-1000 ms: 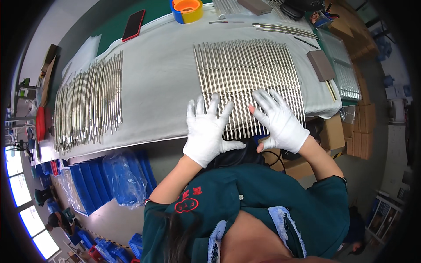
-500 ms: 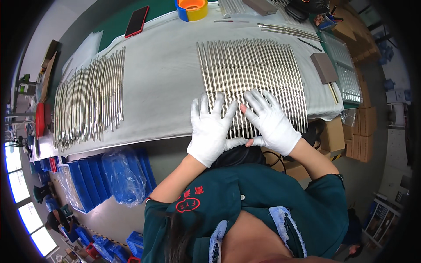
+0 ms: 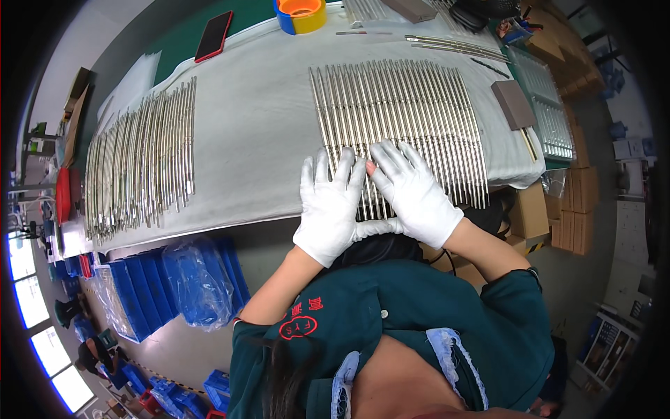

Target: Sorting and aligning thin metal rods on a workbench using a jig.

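Two white-gloved hands lie flat, fingers spread and grasping nothing, on the near ends of a row of metal rods [image 3: 398,119] at the centre of the frame. The left hand [image 3: 331,206] and the right hand [image 3: 415,192] sit side by side, thumbs nearly touching, palms pressed on the rods where these reach the front edge of the grey cloth-covered table [image 3: 258,133]. The rods lie parallel and close together, running away from the person toward the upper part of the frame. A second row of rods [image 3: 139,164] lies well apart at the left of the frame on the same cloth. A red phone [image 3: 213,36] rests at the upper left, rolls of tape [image 3: 300,14] at the top centre, and a brown block [image 3: 514,105] just beside the near row at the right. Blue bins wrapped in clear plastic [image 3: 178,283] stand below the table at the lower left.
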A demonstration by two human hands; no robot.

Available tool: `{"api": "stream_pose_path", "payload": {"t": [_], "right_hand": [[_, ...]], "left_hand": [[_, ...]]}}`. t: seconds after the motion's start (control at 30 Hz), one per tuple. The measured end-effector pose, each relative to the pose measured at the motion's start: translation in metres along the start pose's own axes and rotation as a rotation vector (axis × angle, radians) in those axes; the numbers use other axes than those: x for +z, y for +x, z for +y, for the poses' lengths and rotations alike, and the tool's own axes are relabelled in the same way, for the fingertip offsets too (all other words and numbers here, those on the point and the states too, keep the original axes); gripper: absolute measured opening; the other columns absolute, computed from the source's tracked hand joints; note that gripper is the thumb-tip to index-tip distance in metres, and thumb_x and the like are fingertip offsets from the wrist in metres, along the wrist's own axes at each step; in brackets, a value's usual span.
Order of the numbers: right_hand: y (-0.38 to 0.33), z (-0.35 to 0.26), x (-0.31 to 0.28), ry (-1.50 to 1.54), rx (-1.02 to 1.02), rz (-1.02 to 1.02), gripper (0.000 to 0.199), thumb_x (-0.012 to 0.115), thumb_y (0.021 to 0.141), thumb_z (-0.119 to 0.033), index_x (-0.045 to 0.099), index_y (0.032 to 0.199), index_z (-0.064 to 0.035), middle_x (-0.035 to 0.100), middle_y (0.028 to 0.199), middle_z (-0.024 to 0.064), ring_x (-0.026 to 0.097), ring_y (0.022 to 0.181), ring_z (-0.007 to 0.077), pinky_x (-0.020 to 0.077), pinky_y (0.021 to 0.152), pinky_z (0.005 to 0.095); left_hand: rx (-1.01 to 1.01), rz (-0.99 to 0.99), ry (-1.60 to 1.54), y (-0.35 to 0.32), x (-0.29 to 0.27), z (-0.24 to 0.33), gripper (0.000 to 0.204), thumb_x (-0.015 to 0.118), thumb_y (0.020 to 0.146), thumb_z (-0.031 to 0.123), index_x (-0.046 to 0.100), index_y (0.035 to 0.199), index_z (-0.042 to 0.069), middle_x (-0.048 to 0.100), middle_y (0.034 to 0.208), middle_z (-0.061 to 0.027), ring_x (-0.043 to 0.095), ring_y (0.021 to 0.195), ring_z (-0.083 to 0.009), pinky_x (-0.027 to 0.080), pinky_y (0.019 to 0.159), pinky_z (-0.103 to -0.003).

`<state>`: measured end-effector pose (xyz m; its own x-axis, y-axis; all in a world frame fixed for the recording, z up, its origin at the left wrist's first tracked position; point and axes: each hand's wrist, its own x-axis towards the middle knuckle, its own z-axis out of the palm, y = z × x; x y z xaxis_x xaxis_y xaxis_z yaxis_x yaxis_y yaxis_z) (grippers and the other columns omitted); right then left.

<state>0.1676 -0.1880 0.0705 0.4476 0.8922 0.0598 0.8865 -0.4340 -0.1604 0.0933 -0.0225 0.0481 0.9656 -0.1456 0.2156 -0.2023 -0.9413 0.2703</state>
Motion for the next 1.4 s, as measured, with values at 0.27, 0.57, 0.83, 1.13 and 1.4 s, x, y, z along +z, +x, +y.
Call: {"api": "stream_pose_path", "payload": {"t": [0.27, 0.57, 0.83, 1.13, 1.4], "right_hand": [[0.0, -0.002, 0.001, -0.001, 0.006, 0.013, 0.082, 0.065, 0.068, -0.048, 0.043, 0.126, 0.0052, 0.038, 0.135, 0.0208, 0.032, 0.13, 0.0331, 0.02, 0.109, 0.0454], [-0.014, 0.035, -0.016, 0.046, -0.045, 0.063, 0.091, 0.04, 0.076, -0.069, 0.033, 0.136, -0.002, 0.031, 0.141, 0.0228, 0.026, 0.134, 0.0354, 0.0161, 0.11, 0.0465], [-0.083, 0.107, -0.042, 0.048, 0.273, 0.129, 0.117, 0.041, 0.055, -0.087, 0.03, 0.14, -0.0072, 0.032, 0.141, 0.0233, 0.027, 0.131, 0.0417, 0.0204, 0.109, 0.045], [-0.12, 0.097, -0.021, -0.029, 0.28, 0.09, 0.116, 0.051, 0.051, -0.08, 0.028, 0.14, -0.0077, 0.035, 0.138, 0.0218, 0.031, 0.128, 0.0425, 0.0236, 0.108, 0.0475], [-0.119, 0.105, -0.019, -0.069, 0.23, 0.142, 0.105, 0.056, 0.054, -0.072, 0.037, 0.133, -0.0046, 0.044, 0.13, 0.0198, 0.039, 0.124, 0.0378, 0.0289, 0.105, 0.0474]], "left_hand": [[-0.003, 0.015, 0.023, 0.0, 0.0, 0.0, 0.1, 0.062, 0.059, 0.07, 0.044, 0.127, -0.001, 0.044, 0.128, -0.0224, 0.037, 0.118, -0.0468, 0.022, 0.101, -0.06], [-0.004, -0.023, 0.011, 0.0, -0.003, -0.001, 0.097, 0.064, 0.058, 0.067, 0.045, 0.127, 0.002, 0.043, 0.13, -0.0201, 0.036, 0.12, -0.0462, 0.02, 0.102, -0.058], [-0.016, -0.078, 0.075, -0.004, -0.001, -0.001, 0.102, 0.058, 0.06, 0.071, 0.037, 0.134, 0.004, 0.038, 0.135, -0.0216, 0.033, 0.123, -0.0477, 0.019, 0.104, -0.057], [0.007, -0.058, 0.091, 0.002, -0.005, 0.0, 0.1, 0.067, 0.057, 0.064, 0.04, 0.131, 0.002, 0.041, 0.131, -0.022, 0.036, 0.121, -0.048, 0.023, 0.102, -0.057], [0.023, -0.041, 0.135, 0.003, -0.002, 0.0, 0.1, 0.064, 0.059, 0.066, 0.039, 0.133, 0.004, 0.042, 0.13, -0.0226, 0.038, 0.119, -0.048, 0.026, 0.102, -0.057]]}}
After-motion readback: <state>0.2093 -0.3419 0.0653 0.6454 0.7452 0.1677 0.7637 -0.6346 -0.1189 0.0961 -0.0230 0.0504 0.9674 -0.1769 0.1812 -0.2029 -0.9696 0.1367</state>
